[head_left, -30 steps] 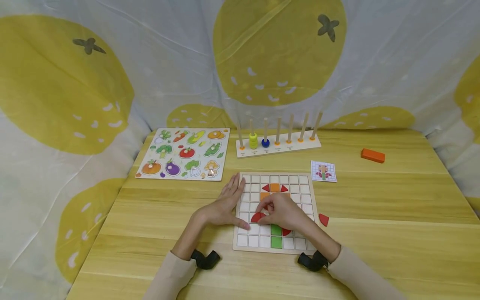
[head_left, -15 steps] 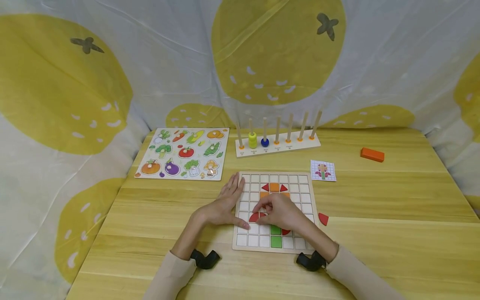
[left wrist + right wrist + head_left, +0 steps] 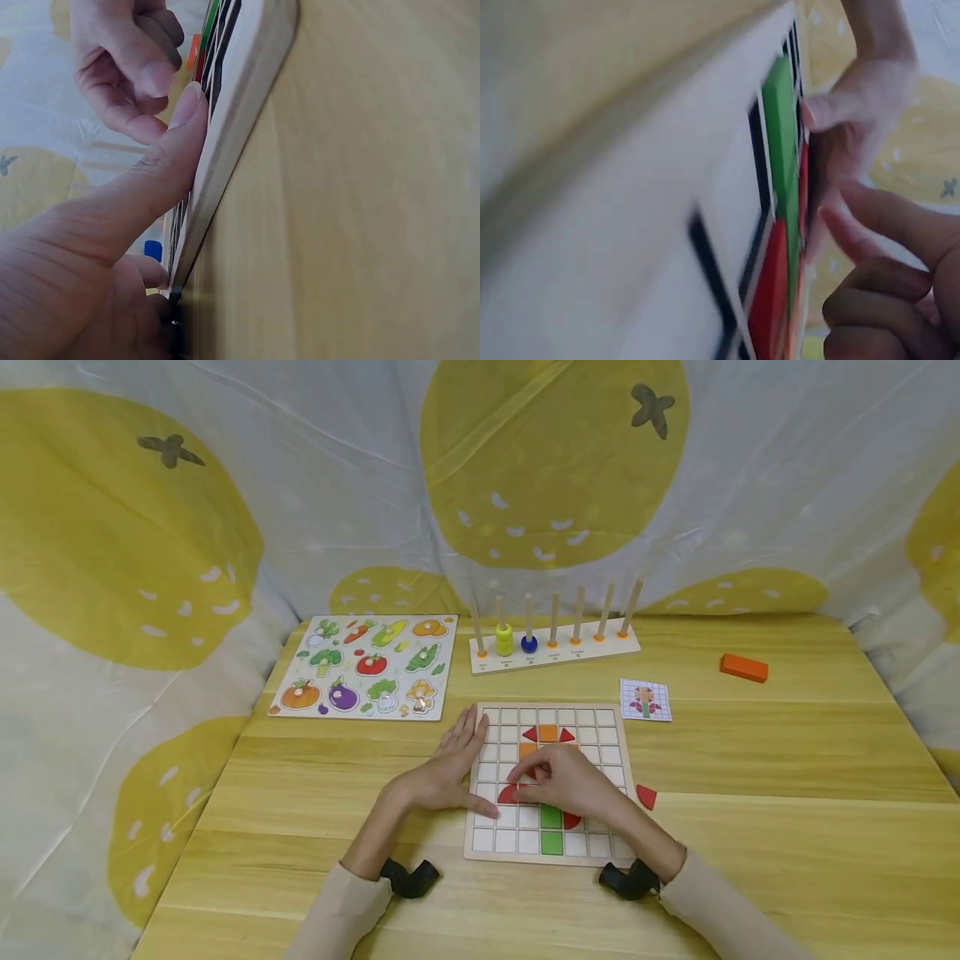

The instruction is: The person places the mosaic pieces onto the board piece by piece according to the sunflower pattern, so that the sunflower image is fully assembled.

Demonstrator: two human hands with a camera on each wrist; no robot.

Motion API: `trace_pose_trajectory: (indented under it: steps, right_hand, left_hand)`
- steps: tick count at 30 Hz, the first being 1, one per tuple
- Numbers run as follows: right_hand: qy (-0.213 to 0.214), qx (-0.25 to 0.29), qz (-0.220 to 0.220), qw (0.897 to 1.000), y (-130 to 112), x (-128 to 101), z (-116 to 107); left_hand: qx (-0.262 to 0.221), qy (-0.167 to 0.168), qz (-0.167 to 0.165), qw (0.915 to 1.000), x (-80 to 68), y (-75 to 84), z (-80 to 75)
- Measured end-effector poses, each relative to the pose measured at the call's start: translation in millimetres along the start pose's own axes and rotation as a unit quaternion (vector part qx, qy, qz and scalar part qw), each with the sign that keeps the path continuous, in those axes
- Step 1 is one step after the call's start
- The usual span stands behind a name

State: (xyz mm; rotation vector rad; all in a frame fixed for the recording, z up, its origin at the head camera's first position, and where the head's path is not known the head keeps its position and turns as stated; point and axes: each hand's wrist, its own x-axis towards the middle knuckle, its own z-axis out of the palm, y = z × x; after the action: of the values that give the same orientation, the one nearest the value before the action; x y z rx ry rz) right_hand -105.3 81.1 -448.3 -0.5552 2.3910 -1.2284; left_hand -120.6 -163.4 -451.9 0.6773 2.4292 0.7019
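A wooden grid board [image 3: 483, 841] lies on the table, with coloured flat tiles in some of its cells. My left hand [image 3: 441, 771] rests along the board's left side, its fingers extended and its thumb over the edge. Over the middle of the board my right hand [image 3: 567, 782] hovers, its thumb and index fingertips beside a red rounded tile [image 3: 507, 794]. In the right wrist view a small gap shows between thumb and index finger [image 3: 855, 240], with no tile visible in it. The green tiles [image 3: 552, 842] are below the hand, which hides some of the middle cells.
A loose red tile [image 3: 646, 797] lies right of the board, below a small pattern card [image 3: 645, 700]. Behind stand a peg rack [image 3: 600, 647] with yellow and blue beads and a vegetable puzzle [image 3: 352, 668]. An orange block [image 3: 744, 667] sits at far right.
The right hand shifts slightly left, then a little back right, close to the red rounded tile. That tile has edged slightly left. The left hand keeps its place.
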Motion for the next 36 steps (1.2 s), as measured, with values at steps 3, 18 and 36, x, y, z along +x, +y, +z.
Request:
trace_pose_trajectory:
  steps: [3, 18, 36]
  right_hand:
    - [0.001, 0.013, -0.003, 1.000, 7, -7, -15]
    - [0.015, 0.016, 0.044, 0.999, 78, -71, -108]
    - [-0.016, 0.033, 0.064, 0.997, 98, -83, -119]
  left_hand:
    - [-0.003, 0.001, 0.002, 1.0000, 0.0, -0.3, 0.0]
    - [-0.003, 0.001, 0.002, 1.0000, 0.3, 1.5, -0.3]
    - [-0.006, 0.003, 0.002, 1.0000, -1.3, 2.0, -1.4]
